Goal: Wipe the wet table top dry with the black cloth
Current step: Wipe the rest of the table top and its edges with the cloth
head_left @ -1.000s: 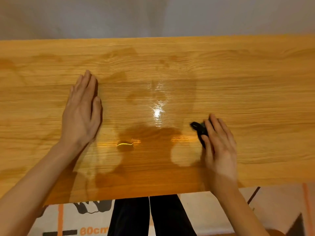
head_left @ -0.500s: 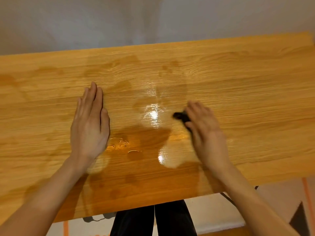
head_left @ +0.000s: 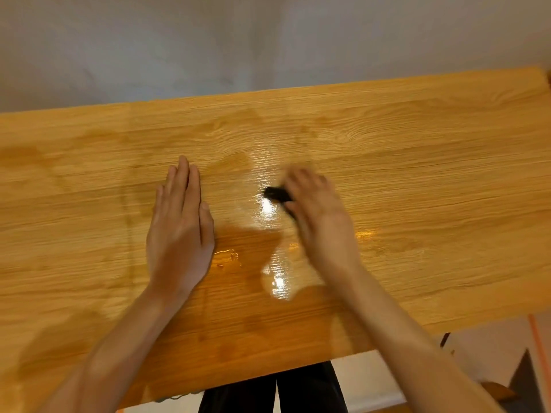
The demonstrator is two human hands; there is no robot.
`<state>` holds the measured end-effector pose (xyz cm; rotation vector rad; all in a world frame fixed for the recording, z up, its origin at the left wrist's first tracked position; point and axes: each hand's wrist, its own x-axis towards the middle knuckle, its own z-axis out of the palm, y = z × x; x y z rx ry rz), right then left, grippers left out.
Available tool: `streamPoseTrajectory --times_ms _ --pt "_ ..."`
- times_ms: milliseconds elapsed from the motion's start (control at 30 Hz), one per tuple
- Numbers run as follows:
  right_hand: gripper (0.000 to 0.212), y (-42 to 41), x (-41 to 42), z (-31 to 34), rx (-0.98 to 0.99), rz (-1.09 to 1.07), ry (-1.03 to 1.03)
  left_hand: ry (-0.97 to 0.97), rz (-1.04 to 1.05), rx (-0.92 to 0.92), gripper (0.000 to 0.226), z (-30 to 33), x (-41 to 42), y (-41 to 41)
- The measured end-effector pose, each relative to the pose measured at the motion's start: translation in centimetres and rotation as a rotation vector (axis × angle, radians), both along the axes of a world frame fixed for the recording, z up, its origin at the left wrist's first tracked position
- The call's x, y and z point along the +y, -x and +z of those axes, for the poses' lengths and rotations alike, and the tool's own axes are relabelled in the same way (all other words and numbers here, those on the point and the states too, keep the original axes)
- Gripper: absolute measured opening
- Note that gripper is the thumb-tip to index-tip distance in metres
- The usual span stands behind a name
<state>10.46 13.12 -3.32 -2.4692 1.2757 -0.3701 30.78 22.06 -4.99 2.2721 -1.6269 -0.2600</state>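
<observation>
A wooden table top [head_left: 417, 174] fills the view, with a shiny wet patch [head_left: 268, 210] in its middle and a second bright puddle [head_left: 278, 281] nearer the front edge. My right hand [head_left: 319, 222], blurred by motion, presses a small black cloth [head_left: 277, 195] onto the wet patch; only the cloth's left end shows past my fingers. My left hand [head_left: 180, 231] lies flat on the table, palm down with fingers together, left of the wet area and holding nothing.
A grey wall [head_left: 268, 40] rises behind the table's far edge. My dark trouser legs [head_left: 274, 391] show below the front edge. The floor and a dark object [head_left: 527, 380] lie at the lower right.
My right hand has slid the black cloth leftward and farther from me, into the wet patch. The view has tilted up and turned. My left hand has stayed flat on the table.
</observation>
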Motion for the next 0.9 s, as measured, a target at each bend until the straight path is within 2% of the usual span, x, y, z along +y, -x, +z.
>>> streamPoseTrajectory --times_ms 100,200,267,400,500,567,700,800,900 --pt "0.038 6.3 -2.3 1.4 -0.046 -0.336 -0.06 0.012 -0.001 -0.005 0.054 0.0 0.1 0.0" --pt "0.038 5.1 -2.7 1.1 -0.056 -0.546 -0.035 0.011 0.01 0.0 0.054 -0.1 0.0 -0.1" --pt "0.036 0.6 -2.1 0.6 -0.071 -0.527 0.018 0.007 0.009 0.001 0.054 -0.1 0.1 -0.1" --pt "0.031 -9.0 -0.3 -0.3 -0.09 -0.236 0.062 -0.002 0.004 -0.014 0.054 -0.2 0.0 -0.1" --pt "0.036 -8.0 -1.1 -0.1 -0.069 -0.036 0.031 -0.015 -0.005 -0.012 0.054 -0.1 0.1 0.0" --pt "0.038 -3.4 -2.7 0.1 -0.041 -0.063 0.002 -0.019 -0.004 -0.005 0.054 -0.1 0.1 -0.1" --pt "0.04 4.3 -6.2 1.0 -0.031 -0.389 -0.016 -0.046 0.007 -0.002 0.055 0.1 0.0 -0.1" --pt "0.038 2.1 -6.1 0.7 -0.03 -0.451 0.02 -0.07 0.015 -0.005 0.056 0.2 -0.2 -0.1" --pt "0.036 -4.4 -4.5 -0.3 -0.053 -0.271 0.071 -0.068 0.018 0.002 0.057 0.2 -0.3 -0.2"
